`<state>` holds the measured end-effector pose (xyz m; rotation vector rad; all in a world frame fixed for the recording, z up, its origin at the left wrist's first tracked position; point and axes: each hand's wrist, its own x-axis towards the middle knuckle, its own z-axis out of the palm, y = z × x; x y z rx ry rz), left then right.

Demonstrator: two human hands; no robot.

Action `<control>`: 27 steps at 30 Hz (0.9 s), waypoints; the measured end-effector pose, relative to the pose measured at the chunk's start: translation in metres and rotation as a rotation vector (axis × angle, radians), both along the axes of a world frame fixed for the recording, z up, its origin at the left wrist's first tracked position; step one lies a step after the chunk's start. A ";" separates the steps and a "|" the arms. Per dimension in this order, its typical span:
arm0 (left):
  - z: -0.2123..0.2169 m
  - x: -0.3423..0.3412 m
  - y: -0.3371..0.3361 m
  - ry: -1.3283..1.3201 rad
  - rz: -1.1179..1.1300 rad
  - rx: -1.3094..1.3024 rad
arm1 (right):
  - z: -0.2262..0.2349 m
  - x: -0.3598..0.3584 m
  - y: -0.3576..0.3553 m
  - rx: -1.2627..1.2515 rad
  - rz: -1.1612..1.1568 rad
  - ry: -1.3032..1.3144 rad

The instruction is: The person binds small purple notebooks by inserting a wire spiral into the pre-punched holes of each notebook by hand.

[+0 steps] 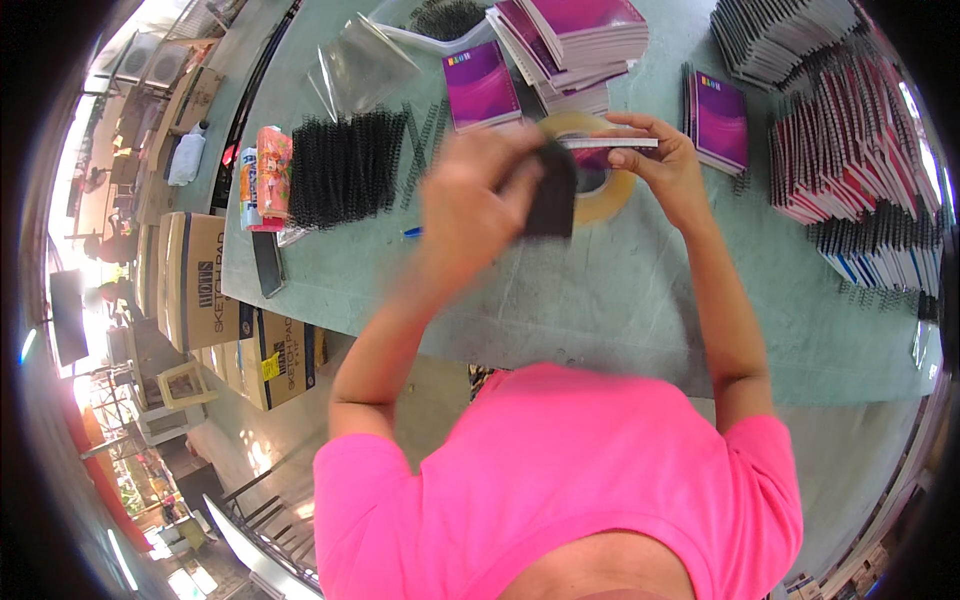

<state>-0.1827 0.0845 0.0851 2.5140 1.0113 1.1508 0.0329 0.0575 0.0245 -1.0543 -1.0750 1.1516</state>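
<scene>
My right hand point(665, 165) pinches a thin notebook point(620, 143), seen edge-on, between thumb and fingers. Opposite it, my left hand point(475, 195) is smeared by motion, its fingers bent against a dark flat piece point(550, 195). Whether that piece is part of the notebook I cannot tell. Beneath both hands lies a wide roll of clear tape point(605, 205), partly covered. Left of my left hand lies a bundle of black spiral binding coils point(345, 170), with a few loose coils point(425, 140) beside it.
Purple notebooks point(590, 40) are stacked at the back, with more point(718, 120) to the right. Spiral-bound notebooks point(850, 130) pile up along the table's right side. A white tray point(400, 38), clear plastic point(365, 65), and a phone point(268, 263) lie leftward. Cardboard boxes point(195, 280) stand beside the table.
</scene>
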 end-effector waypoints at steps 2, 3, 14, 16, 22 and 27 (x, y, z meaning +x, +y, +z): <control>0.003 -0.001 0.012 -0.138 0.082 0.042 | -0.008 0.004 0.000 0.000 0.023 -0.010; 0.003 -0.001 0.015 -0.207 0.124 0.063 | -0.012 0.005 0.000 -0.004 0.003 -0.004; -0.016 0.015 0.008 0.075 -0.037 0.224 | -0.004 -0.008 0.004 0.081 -0.020 -0.213; -0.017 0.011 0.036 0.096 -0.014 0.276 | -0.007 -0.005 0.010 0.048 -0.010 -0.136; -0.016 -0.002 0.048 0.203 -0.103 0.112 | -0.002 0.003 0.011 0.021 0.039 -0.132; -0.016 -0.003 0.047 0.276 -0.099 0.026 | 0.002 0.000 0.009 0.076 0.049 -0.263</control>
